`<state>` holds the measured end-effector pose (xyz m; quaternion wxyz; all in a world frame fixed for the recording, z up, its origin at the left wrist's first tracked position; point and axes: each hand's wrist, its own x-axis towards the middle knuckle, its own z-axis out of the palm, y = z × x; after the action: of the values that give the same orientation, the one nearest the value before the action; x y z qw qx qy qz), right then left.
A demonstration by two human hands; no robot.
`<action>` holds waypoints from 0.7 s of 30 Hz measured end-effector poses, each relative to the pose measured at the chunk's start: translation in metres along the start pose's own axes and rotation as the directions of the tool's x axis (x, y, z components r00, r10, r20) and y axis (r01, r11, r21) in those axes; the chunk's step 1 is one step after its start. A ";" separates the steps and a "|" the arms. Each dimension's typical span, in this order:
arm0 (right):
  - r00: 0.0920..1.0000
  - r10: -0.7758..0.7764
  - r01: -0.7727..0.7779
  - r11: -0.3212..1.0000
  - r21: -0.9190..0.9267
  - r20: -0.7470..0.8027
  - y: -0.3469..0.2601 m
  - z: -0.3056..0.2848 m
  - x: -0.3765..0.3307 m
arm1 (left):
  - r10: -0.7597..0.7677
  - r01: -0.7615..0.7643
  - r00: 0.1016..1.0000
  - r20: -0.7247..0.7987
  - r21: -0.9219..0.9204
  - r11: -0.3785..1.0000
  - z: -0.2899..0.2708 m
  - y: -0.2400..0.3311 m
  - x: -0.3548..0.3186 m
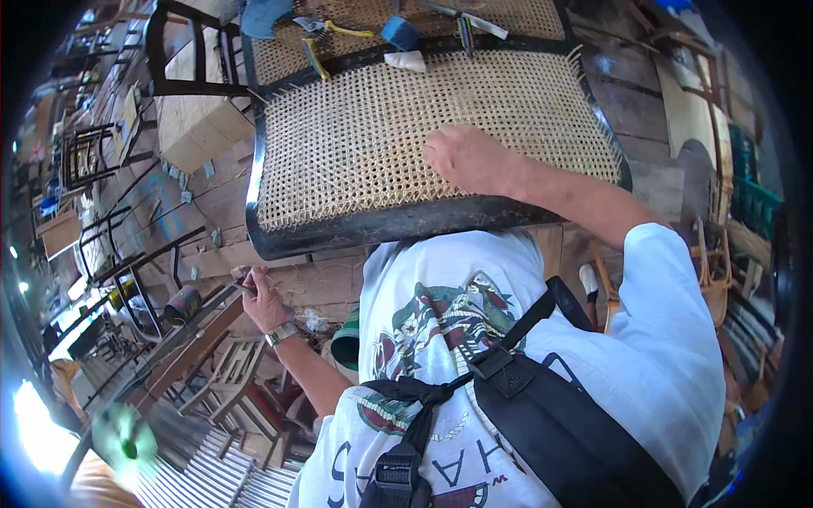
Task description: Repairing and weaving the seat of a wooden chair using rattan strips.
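A woven cane panel (339, 144) in a glossy black frame (373, 230) lies in front of me. Closed, with its fingers curled under, my right hand (471, 159) rests on the weave right of the middle. Whatever it may grip is hidden beneath it. Off the frame's lower left corner, my left hand (266, 306) is held low, wearing a wristwatch (279, 334). Its fingers are pinched together around something small and dark that I cannot make out. Loose cane ends stick out at the panel's upper corners.
Across the panel's far part lie yellow-handled pliers (347, 31), a blue block (400, 33), a crumpled white piece (406, 61) and a white-bladed tool (487, 27). A dark chair frame (199, 51) and a wooden box (203, 135) stand left. Wooden chair frames (233, 381) lie lower left.
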<state>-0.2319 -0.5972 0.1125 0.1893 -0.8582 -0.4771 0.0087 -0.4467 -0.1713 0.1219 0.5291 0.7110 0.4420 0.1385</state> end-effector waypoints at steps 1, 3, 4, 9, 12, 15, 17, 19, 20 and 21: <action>1.000 -0.020 0.021 1.000 -0.024 0.023 0.001 0.003 0.003 | 0.001 -0.001 1.000 -0.012 -0.015 1.000 -0.002 -0.004 -0.005; 0.997 -0.057 0.060 0.997 -0.053 0.056 0.004 0.011 0.007 | -0.058 0.058 0.998 -0.004 -0.089 0.994 -0.007 -0.014 -0.016; 0.992 -0.045 0.047 0.999 -0.020 0.117 0.007 0.013 0.009 | -0.087 0.083 0.995 -0.048 -0.090 0.993 -0.009 -0.020 -0.021; 0.936 0.009 -0.047 0.994 0.102 0.351 0.059 -0.003 0.037 | -0.148 0.138 0.986 -0.080 -0.114 0.984 -0.028 -0.054 -0.047; 0.944 0.109 -0.123 0.992 0.023 0.311 0.096 -0.024 0.058 | -0.148 0.143 0.982 -0.120 -0.056 0.988 -0.036 -0.067 -0.055; 0.930 0.203 -0.248 0.962 0.115 0.306 0.096 -0.017 0.070 | -0.208 0.199 0.974 -0.087 -0.104 0.974 -0.040 -0.070 -0.059; 0.906 0.227 -0.314 0.927 0.204 0.358 0.077 0.002 0.072 | -0.249 0.243 0.964 -0.091 -0.079 0.967 -0.038 -0.068 -0.057; 0.995 0.078 -0.097 0.920 0.379 0.065 0.054 0.026 0.075 | -0.228 0.222 0.972 -0.061 -0.090 0.971 -0.033 -0.065 -0.051; 0.994 0.108 -0.111 0.924 0.367 0.029 0.045 0.036 0.074 | -0.238 0.233 0.969 -0.058 -0.090 0.968 -0.031 -0.064 -0.047; 0.995 0.100 -0.101 0.888 0.449 0.025 0.040 0.045 0.077 | -0.237 0.231 0.969 -0.067 -0.085 0.969 -0.030 -0.064 -0.043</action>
<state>-0.1664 -0.5389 0.0701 0.3816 -0.8147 -0.4172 0.1288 -0.5218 -0.1828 0.0894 0.5514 0.6271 0.5372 0.1190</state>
